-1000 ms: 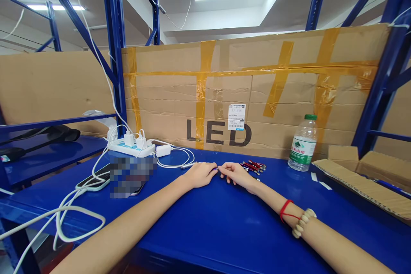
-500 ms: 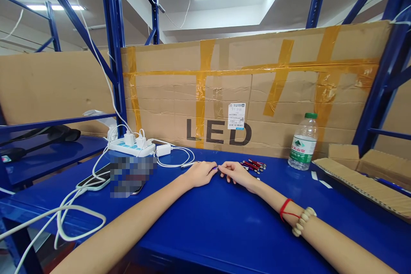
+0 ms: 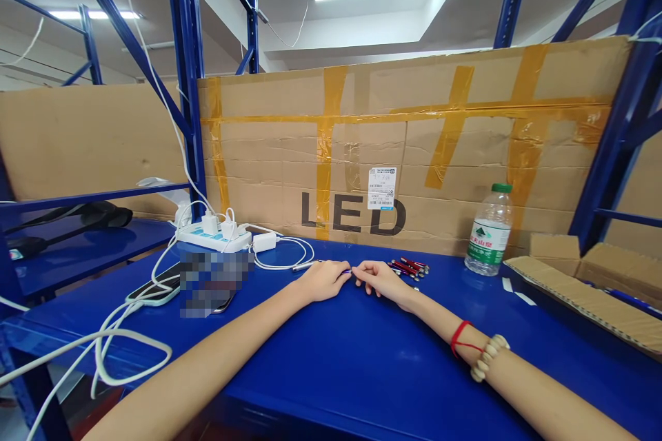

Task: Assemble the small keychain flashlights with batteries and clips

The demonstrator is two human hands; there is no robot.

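My left hand (image 3: 327, 280) is closed around a slim pen (image 3: 303, 266). The pen's silvery end sticks out to the left of the hand, and a purplish bit shows at the fingertips; the rest is covered. My right hand (image 3: 378, 278) meets the left fingertips at that purplish end, its thumb and forefinger pinched together. Whatever lies in this pinch is too small to make out. Just behind the right hand is a loose pile of red and silver pen-like pieces (image 3: 411, 267). Both hands are low over the blue tabletop (image 3: 331, 358).
At left are a power strip (image 3: 214, 238) with plugs, a white adapter (image 3: 264, 242), trailing white cables and a phone (image 3: 155, 293). A water bottle (image 3: 489, 231), paper scraps (image 3: 525, 298) and an open cardboard box (image 3: 584, 296) stand right. A large cardboard sheet (image 3: 269, 165) closes the back.
The view has shifted very slightly. Both hands keep the same place and grip.
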